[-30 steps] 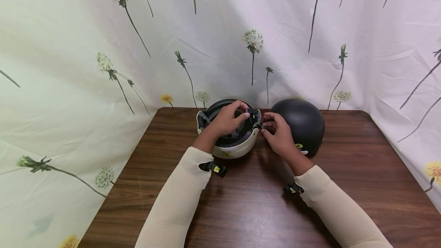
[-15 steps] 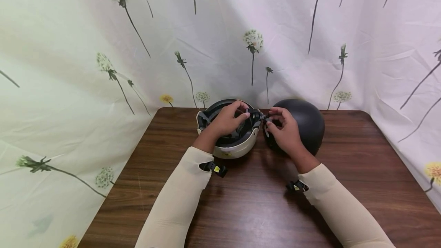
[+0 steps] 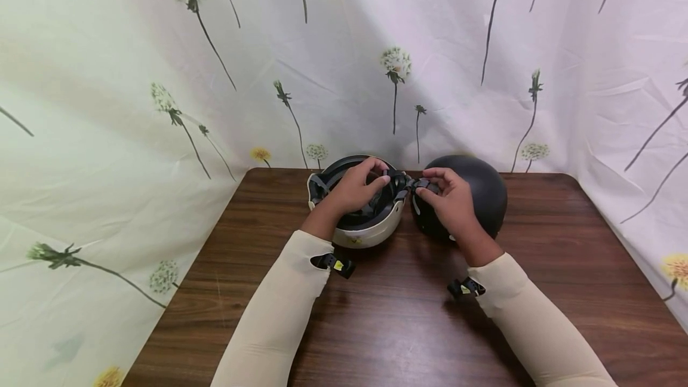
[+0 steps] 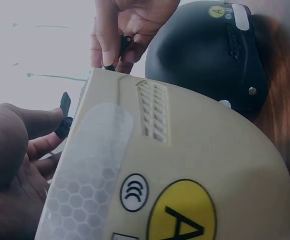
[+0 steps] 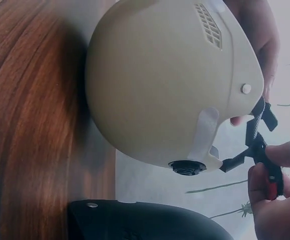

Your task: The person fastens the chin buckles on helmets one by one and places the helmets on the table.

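Working the strap (image 5: 235, 161) of the cream helmet (image 3: 371, 235), apparently, the left hand (image 3: 356, 187) pinches a black tab (image 4: 65, 104), the right hand (image 3: 452, 200) a buckle (image 5: 274, 173) toward three o'clock, both probably needing alignment next.

I see an A (image 4: 183, 221) and CCC sign (image 4: 134, 192) on the cream helmet (image 4: 215, 145), another A (image 4: 216, 11) on the black helmet (image 4: 200, 57).

The foreground is filled by a cream helmet (image 4: 210, 145), its shell marked by a slotted vent (image 4: 155, 111), a honeycomb strip (image 4: 82, 185) and a yellow oval (image 4: 180, 195) lettered A. At its rim, a dark strap piece (image 4: 63, 127) is pinched by the left hand (image 4: 9, 157) and a dark fitting (image 4: 125, 45) is held by the right hand (image 4: 140, 21). Beyond, a black helmet (image 4: 197, 57) is seen against wood grain (image 4: 284, 102).
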The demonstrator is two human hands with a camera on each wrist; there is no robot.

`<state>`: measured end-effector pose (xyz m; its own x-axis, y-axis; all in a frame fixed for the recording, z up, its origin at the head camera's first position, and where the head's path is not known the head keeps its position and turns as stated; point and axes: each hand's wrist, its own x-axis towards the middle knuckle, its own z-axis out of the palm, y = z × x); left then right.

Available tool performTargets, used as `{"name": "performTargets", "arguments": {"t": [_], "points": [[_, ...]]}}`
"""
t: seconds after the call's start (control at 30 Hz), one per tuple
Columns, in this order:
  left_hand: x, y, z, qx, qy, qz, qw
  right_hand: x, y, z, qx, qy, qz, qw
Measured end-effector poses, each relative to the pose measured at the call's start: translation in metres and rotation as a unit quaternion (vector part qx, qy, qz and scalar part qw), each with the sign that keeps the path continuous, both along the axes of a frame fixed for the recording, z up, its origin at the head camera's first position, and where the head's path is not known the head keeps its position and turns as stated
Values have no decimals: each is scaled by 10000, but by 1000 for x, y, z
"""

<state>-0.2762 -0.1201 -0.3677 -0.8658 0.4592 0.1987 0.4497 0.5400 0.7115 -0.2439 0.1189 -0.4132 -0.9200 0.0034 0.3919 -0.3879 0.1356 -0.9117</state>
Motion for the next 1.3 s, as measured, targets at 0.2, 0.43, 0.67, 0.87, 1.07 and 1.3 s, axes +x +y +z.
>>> {"name": "performTargets", "arguments": {"t": [0.2,0.43,0.67,0.87,1.07,1.3], "points": [[1,0,3,-27,-52,50,10000,-2,1,5,15,64,-7,10000],[2,1,2,-47,-38,95,9999,-2,3,6,136,244,187,9994],[2,0,-1,8,22,108,9999,-1,1,13,343,272,158,9989],[4,-2,-3,99,50,63,9999,-4,-1,15,13,167,22,9999],[5,-4,-3,264,82,37,9996,-7,-5,15,-233,282,366,9987],[4,-7,-5,411,117,68,9991,-11,-11,15,108,318,378,9987]]}}
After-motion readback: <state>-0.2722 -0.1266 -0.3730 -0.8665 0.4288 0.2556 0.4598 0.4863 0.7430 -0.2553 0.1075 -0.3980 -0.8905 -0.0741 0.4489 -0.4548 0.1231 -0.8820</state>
